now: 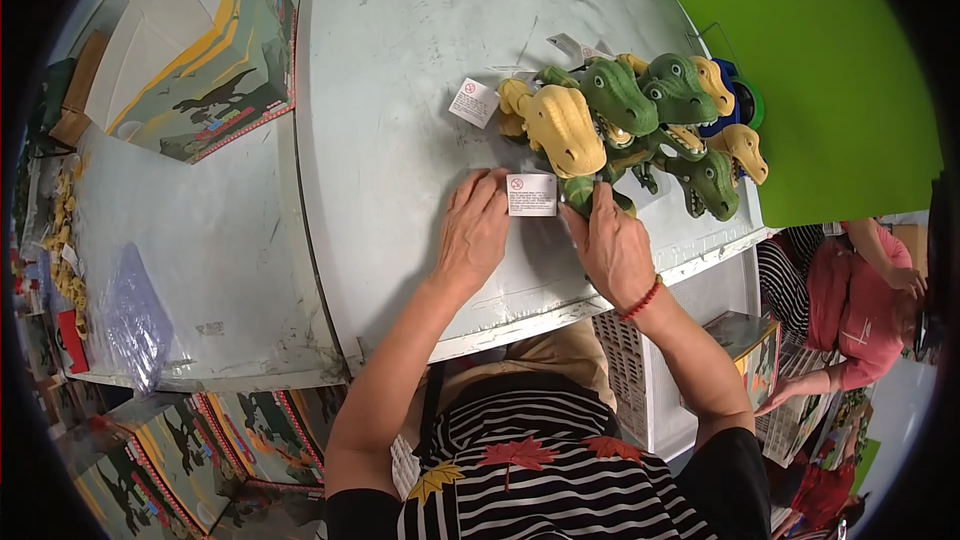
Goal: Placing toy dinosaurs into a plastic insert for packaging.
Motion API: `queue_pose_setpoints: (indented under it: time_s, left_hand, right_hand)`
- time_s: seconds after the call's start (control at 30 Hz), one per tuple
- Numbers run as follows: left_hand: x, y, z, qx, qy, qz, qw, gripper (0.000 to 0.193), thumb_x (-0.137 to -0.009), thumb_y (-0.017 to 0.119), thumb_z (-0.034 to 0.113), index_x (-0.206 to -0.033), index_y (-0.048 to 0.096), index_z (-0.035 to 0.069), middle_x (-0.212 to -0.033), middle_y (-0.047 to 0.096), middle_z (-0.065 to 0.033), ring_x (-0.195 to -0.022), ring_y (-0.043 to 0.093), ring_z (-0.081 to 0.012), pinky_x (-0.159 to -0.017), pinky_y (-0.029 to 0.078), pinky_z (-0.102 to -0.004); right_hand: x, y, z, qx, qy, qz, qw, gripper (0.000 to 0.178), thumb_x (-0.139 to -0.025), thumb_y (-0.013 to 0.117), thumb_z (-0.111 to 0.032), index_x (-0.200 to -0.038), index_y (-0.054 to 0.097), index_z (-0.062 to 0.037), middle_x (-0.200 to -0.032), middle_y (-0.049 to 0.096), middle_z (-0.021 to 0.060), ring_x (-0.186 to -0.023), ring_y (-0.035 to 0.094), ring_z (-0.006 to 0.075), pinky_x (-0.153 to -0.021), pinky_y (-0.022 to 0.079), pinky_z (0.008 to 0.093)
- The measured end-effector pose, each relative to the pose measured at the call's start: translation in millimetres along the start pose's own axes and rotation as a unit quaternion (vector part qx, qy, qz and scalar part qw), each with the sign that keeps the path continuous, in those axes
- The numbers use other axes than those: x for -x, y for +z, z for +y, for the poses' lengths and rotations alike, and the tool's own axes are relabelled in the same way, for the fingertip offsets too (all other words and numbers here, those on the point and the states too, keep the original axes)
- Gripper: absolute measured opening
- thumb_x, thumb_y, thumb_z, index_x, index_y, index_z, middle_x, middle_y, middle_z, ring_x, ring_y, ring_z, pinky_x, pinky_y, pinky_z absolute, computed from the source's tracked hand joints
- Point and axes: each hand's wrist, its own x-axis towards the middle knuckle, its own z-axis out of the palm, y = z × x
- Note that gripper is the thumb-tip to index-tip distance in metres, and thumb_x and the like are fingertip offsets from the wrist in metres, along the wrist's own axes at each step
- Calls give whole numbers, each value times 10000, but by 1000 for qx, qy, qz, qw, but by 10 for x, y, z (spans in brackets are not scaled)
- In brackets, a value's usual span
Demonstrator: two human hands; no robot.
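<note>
**Tag Handling at the Toy Pile**

Striped clothing and both forearms fill the lower frame, nearest the camera. Left hand [472, 230] lies palm-down on the grey surface [400, 60], fingers together and flat, fingertips touching the left edge of a white paper tag [531, 194]. Right hand [612, 245] has its fingers closed on a green dinosaur toy [585, 195] just beside the tag's right edge. Behind it lies a pile of green and yellow dinosaur toys [640, 115]. A second white tag [473, 102] lies flat near the pile. Judged progress: one toy is in hand; the pile appears to remain. Printed boxes [215, 70] stand at the far left.
</note>
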Motion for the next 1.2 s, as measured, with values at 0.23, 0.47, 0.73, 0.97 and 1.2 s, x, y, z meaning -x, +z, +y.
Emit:
queue_pose_setpoints:
  time_s: [0.23, 0.47, 0.73, 0.97, 1.2]
  left_hand:
    - [14, 53, -107, 57, -46, 16, 997, 320, -772, 532, 10, -1092, 528, -17, -1096, 565, -157, -1040, 504, -351, -909, 411, -409]
    - [89, -218, 186, 219, -92, 13, 971, 366, -780, 517, -42, -1144, 523, -6, -1163, 550, -154, -1041, 551, -315, -872, 445, -359]
    - [185, -105, 727, 160, -37, 29, 986, 442, -799, 587, 66, -1219, 462, 4, -1401, 259, -235, -1283, 271, -450, -1038, 306, -462]
    - [134, 71, 943, 282, 20, -22, 959, 631, -769, 653, 114, -1316, 353, 22, -1433, 165, -251, -1315, 232, -423, -1063, 290, -451]
    - [274, 148, 998, 275, 15, 0, 961, 789, -718, 717, 207, -1342, 283, -8, -1438, 133, -263, -1321, 203, -439, -1077, 277, -455]
  right_hand:
    - [164, 82, -62, 25, -15, -35, 999, 307, -862, 591, -223, -866, 407, 22, -661, 576, 191, -488, 583, 328, -412, 470, 378]
    - [239, -139, 110, -117, -33, -106, 987, 413, -878, 580, -222, -1064, 382, 89, -663, 569, 236, -576, 578, 408, -465, 445, 438]
    - [-57, -125, 381, -89, -66, -165, 980, 408, -855, 556, -172, -1078, 378, 120, -683, 559, 278, -676, 571, 451, -557, 443, 476]
    - [-89, -237, 556, -157, -52, -253, 953, 534, -765, 568, -72, -1217, 338, 92, -858, 576, 286, -783, 557, 466, -652, 446, 483]
    - [41, -212, 426, -35, -110, -208, 971, 586, -749, 584, -72, -1199, 290, 162, -826, 568, 311, -761, 567, 464, -608, 463, 482]
